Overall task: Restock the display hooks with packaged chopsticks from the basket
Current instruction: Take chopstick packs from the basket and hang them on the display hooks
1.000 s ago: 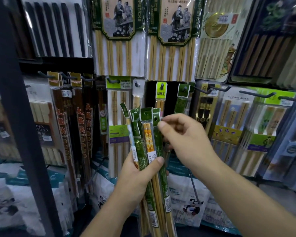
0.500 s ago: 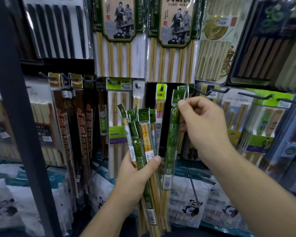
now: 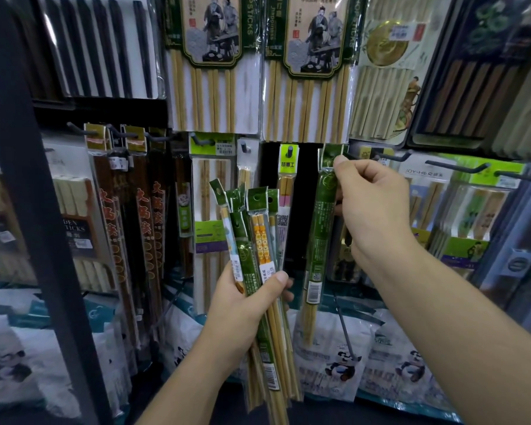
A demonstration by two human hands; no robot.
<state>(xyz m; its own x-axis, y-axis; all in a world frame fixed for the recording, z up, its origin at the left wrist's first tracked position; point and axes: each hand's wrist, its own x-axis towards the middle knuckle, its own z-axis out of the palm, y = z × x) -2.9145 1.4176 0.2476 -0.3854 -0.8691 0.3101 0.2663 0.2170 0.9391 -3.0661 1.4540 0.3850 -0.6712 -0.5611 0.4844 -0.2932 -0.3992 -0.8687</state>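
Closest to us, our left hand (image 3: 242,305) wraps fingers and thumb round the middle of a fanned bundle of packets (image 3: 252,228), their punched green tops standing above the knuckles and the bamboo ends trailing below the wrist. Beyond it, our right hand (image 3: 371,210) pinches the top of a single green packet (image 3: 321,228) between thumb and forefinger, the other fingers curled into the palm. A second ago those same fingers were still working at the bundle. Since then they have drawn this one packet out, carried it clear to the right of the rest and lifted it until its header sits level with the row of pegs. The packet hangs straight down from the thumb, apart from the bundle. Its header lies just to the left of the thumbtip, at the near end of a dark hook (image 3: 390,157); we cannot tell whether the hole has caught the tip yet. We judge one packet to be on the point of being hung, with several left in the other hand. The basket is out of view. Behind the fingers, a yellow-topped packet (image 3: 288,161) already hangs from the neighbouring peg.
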